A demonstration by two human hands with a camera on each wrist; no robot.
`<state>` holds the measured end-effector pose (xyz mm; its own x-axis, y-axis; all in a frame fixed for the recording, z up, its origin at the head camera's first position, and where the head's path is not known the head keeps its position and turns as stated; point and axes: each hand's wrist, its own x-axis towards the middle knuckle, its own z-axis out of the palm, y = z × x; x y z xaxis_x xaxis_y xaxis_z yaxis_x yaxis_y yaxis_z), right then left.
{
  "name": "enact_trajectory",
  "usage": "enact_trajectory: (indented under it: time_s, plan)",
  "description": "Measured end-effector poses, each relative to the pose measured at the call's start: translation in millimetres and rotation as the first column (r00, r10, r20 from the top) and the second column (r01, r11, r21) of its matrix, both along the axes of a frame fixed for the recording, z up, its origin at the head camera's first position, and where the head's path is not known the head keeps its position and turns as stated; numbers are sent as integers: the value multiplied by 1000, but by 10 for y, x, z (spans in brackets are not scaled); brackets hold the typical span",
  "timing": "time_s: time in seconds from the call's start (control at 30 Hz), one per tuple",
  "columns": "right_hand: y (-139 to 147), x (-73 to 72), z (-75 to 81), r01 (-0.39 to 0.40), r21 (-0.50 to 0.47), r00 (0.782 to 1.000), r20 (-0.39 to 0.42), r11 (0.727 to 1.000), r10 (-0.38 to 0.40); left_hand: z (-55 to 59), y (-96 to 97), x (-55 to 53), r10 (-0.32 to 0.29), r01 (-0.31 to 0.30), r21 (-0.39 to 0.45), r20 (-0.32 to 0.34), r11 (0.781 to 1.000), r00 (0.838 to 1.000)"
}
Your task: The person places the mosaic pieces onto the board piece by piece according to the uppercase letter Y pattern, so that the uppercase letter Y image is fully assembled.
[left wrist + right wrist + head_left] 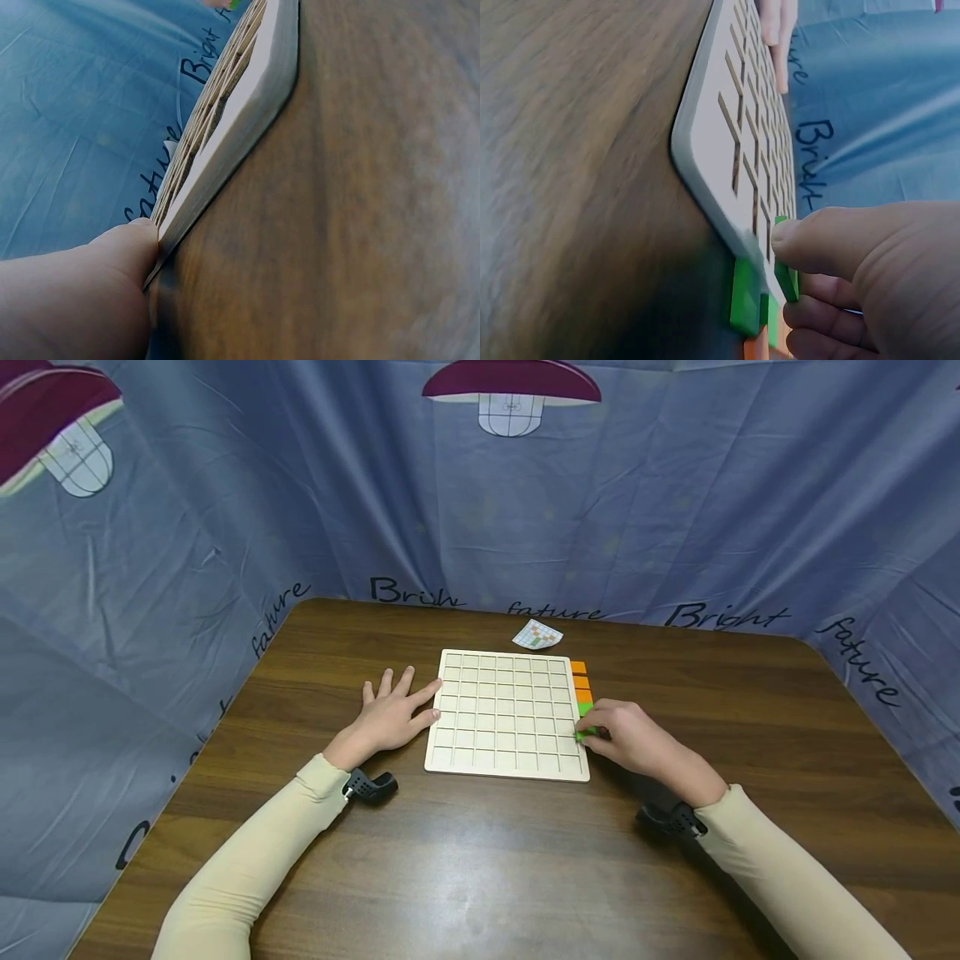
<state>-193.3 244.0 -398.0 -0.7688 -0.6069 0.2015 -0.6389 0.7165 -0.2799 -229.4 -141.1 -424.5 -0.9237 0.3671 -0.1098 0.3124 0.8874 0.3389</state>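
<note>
Across the brown wooden table [465, 860], I have a pale square board [495, 706] lying flat, its face divided into a grid of shallow square cells. Over on its left side, I've got the left hand [393, 718] spread wide, palm down on the table, thumb and index finger reaching the board's edge; my left wrist view puts the thumb right against that rim. And look right! The right hand [626, 735] is narrow, thumb and fingertips pinching a small green tile [786, 266] at the board's right edge, toward the near corner. From the right wrist view I see that tile tipped up on its side (whether it touches the board, I can't tell).

Just below it in that same view, more green pieces [745, 300] sit against the board's side, with orange beyond. Up in my head view, three orange tiles [582, 696] run along the right edge, the farthest near the board's far corner, and green follows at the near end, partly hidden by the fingers. Past the far edge lies a small paper card [537, 635], printed with a coloured grid, slightly curled. Black wrist devices [369, 786] sit at both pale yellow sleeves [255, 868], and behind everything hangs a blue curtain [525, 527] with black lettering.
</note>
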Motion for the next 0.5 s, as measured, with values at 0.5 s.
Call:
enact_trajectory:
  time_s: [0.5]
  plan:
    - [-320,-48,10,-70,-38,998,0,997,70,3,-1,6,5,-5,2,4,1000,1000]
